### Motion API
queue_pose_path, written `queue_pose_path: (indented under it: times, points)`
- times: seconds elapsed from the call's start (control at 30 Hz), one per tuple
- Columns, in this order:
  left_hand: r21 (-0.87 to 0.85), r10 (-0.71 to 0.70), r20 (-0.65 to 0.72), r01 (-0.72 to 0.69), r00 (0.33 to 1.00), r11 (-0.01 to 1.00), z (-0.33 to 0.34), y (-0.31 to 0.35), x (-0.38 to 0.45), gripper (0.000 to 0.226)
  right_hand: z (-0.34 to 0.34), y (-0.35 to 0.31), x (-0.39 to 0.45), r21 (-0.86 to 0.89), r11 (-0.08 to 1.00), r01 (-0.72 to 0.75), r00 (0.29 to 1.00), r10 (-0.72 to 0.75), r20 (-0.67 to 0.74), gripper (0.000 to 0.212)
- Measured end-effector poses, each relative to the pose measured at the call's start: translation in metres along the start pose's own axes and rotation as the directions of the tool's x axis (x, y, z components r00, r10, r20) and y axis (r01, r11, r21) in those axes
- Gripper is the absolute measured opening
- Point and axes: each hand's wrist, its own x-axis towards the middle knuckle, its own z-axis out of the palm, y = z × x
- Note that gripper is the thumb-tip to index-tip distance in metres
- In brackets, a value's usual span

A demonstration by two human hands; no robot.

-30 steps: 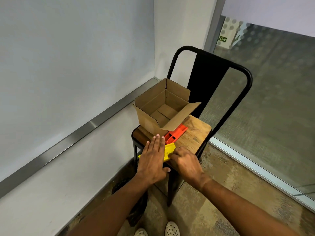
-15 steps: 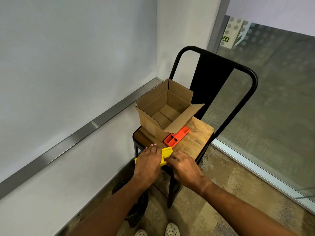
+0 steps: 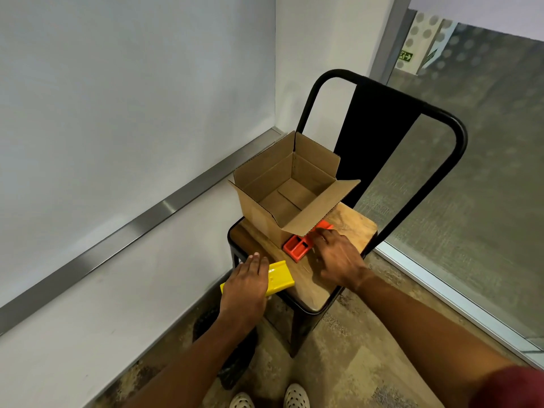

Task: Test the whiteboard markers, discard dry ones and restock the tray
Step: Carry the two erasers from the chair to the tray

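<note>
We are gathering the trays off the chair seat (image 3: 350,228), so testing markers has not begun; none are in sight. Our left hand (image 3: 245,285) lies flat, fingers straight, on the yellow tray (image 3: 279,278) at seven o'clock of the cardboard box (image 3: 265,219). Our right hand (image 3: 338,259), fingers curled, touches the orange tray (image 3: 297,248) at its ten o'clock; we cannot tell whether it grips, and next it needs a firm hold to lift.

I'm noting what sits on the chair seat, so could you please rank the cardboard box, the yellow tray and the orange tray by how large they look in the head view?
1. Cardboard box, clearly largest.
2 and 3. Yellow tray and orange tray: unsure. The box and the hands hide part of each, and the yellow one is nearer the camera.
</note>
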Motion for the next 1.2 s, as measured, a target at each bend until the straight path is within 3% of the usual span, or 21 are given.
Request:
queue_pose_path:
  times: [0.07,0.23,0.43,0.73,1.2]
  points:
    - [0.0,-0.01,-0.017,0.01,1.0,1.0,0.001,0.0,-0.001,0.084,0.006,0.003,0.01,-0.035,0.999,0.017,0.999,-0.015,0.036,0.077]
    - [-0.006,-0.054,-0.01,0.054,0.998,0.999,0.004,0.001,0.002,0.085,0.018,0.003,0.026,-0.033,0.996,0.079,0.997,-0.078,0.026,0.056]
    - [-0.001,-0.072,-0.017,0.072,0.997,0.997,0.005,0.003,0.003,0.085,0.019,0.005,0.029,-0.077,0.994,0.073,0.997,-0.073,0.001,0.05]
    - [0.005,-0.087,-0.003,0.087,0.996,0.996,0.003,0.01,0.002,0.086,0.018,0.005,0.024,-0.119,0.988,0.098,0.993,-0.105,-0.055,0.06]
    - [0.053,-0.113,0.002,0.113,0.994,0.992,0.003,0.012,-0.012,0.093,0.028,-0.005,0.02,0.001,0.991,0.131,0.991,-0.131,-0.039,0.064]
